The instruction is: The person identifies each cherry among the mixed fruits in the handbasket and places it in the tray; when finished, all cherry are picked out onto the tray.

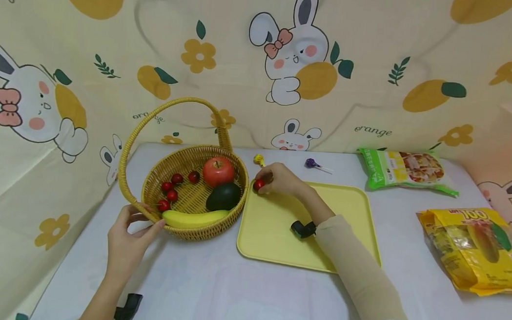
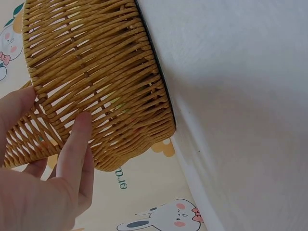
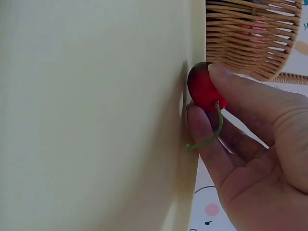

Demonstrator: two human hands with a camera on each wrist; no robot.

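1. While your left hand (image 1: 128, 238) grips the round golden wicker basket (image 1: 198, 233) by the foot of its arched woven handle (image 1: 124, 171), your fingers are partly spread around it; the weave looks light and slightly springy.
2. Your right hand (image 1: 283, 181) pinches a glossy dark-red cherry (image 3: 204, 89), fingers nearly closed, at the far left corner of the shallow yellow rectangular tray (image 1: 273, 239); whether cherry and tray touch is unclear.
3. It sits between your thumb and fingertips, its curved green stem (image 3: 220, 124) crossing a finger. Expect it light and slippery; hold its round sides, squeezing gently.
4. Just beyond lie yellow-wrapped (image 1: 259, 159) and purple-wrapped (image 1: 310, 163) lollipops.
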